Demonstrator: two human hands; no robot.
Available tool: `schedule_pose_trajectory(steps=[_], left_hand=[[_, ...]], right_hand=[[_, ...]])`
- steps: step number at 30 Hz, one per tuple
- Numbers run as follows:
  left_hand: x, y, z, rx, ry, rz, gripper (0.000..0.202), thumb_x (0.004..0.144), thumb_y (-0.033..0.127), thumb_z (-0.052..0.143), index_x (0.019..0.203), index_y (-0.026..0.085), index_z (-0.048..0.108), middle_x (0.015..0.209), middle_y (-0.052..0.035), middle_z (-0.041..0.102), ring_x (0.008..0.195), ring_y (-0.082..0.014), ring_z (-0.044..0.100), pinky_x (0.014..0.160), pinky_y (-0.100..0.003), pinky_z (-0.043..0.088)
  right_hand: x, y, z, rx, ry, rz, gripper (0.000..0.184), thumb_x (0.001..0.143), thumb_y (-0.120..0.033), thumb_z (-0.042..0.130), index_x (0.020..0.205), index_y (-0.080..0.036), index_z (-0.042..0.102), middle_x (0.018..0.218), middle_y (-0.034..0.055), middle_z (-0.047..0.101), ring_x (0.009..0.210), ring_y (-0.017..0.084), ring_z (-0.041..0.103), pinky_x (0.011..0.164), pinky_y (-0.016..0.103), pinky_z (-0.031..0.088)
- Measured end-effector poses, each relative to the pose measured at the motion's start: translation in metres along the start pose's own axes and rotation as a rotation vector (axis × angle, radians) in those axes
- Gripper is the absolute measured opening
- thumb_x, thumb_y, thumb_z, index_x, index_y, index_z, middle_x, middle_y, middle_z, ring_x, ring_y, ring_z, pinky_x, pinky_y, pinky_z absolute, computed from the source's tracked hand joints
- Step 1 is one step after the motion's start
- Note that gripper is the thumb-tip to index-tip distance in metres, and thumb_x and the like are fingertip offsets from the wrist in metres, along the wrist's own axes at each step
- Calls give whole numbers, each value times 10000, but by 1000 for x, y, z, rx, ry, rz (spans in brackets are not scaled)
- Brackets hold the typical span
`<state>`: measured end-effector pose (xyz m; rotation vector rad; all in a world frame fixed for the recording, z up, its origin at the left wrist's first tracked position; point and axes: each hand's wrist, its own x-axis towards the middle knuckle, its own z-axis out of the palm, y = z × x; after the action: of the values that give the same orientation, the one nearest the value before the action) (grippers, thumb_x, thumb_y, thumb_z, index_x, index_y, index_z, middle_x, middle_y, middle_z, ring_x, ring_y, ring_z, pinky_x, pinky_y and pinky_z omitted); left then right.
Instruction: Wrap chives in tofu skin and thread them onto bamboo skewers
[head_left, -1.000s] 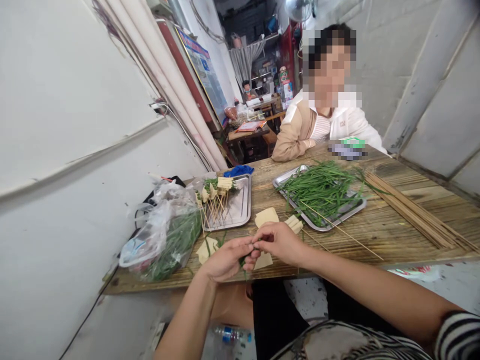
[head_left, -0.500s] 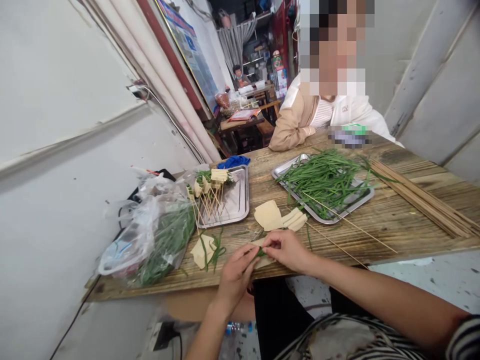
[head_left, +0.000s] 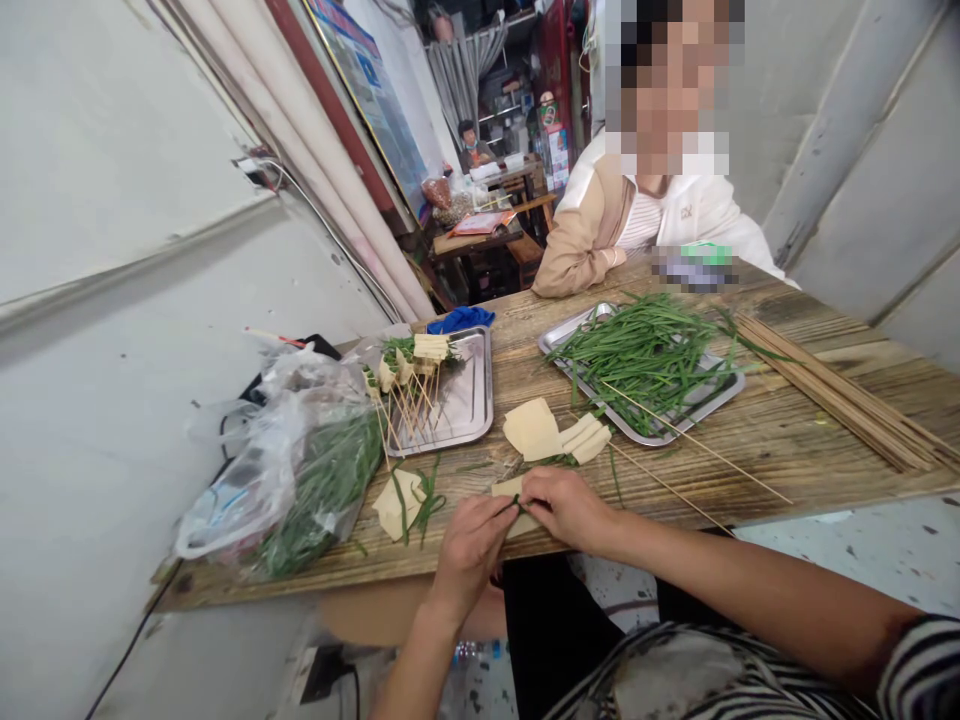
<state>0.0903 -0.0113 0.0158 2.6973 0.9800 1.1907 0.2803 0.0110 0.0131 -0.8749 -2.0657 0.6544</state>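
Note:
Both hands meet at the near edge of the wooden table, over a pale tofu sheet [head_left: 508,487] lying flat. My left hand [head_left: 474,535] pinches the left end of a small bunch of green chives [head_left: 517,502]. My right hand [head_left: 564,508] has its fingers closed on the other end of the bunch. Just beyond them lie a stack of square tofu sheets [head_left: 532,429] and several finished tofu rolls [head_left: 585,438] side by side. Left of my left hand rest another tofu sheet [head_left: 396,505] and loose chive strands [head_left: 429,508].
A metal tray [head_left: 474,395] holds skewered rolls [head_left: 405,372]. Another tray [head_left: 646,437] carries a heap of chives [head_left: 637,345]. Bamboo skewers [head_left: 840,395] lie at right, a plastic bag of greens [head_left: 322,480] at left. A person [head_left: 585,230] sits across the table [head_left: 787,440].
The fingers of both hands have drawn closer around the chives, and less of the bunch shows. More of the tofu sheet beneath is visible. The whole view has shifted slightly.

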Motion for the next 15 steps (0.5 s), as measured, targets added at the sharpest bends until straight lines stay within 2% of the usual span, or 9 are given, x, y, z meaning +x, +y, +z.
schedule_pose_trajectory(steps=[4,11,15], left_hand=[[-2,-2,1,-20,-18,13,257,844,103,554,1051,230,637,970,-53,698,909,-142,634,797,-312,530],[-3,-3,-3,-21,-92,17,302,858,101,528,1120,231,599,1015,-60,686,944,-143,627,827,-318,532],[-2,-2,-8,36,-204,24,317,873,100,496,1158,209,580,1081,-78,674,1021,-158,601,887,-339,516]], right_hand=[[-6,1,1,-91,-73,-95,142,824,-62,501,735,-134,584,740,41,556,712,141,520,640,228,413],[-8,0,-2,-243,-126,-131,228,921,-139,420,755,-140,576,760,43,550,723,142,472,648,245,390],[-6,-1,-9,-405,-184,-199,268,931,-181,432,713,-140,584,728,48,544,725,159,433,652,275,367]])
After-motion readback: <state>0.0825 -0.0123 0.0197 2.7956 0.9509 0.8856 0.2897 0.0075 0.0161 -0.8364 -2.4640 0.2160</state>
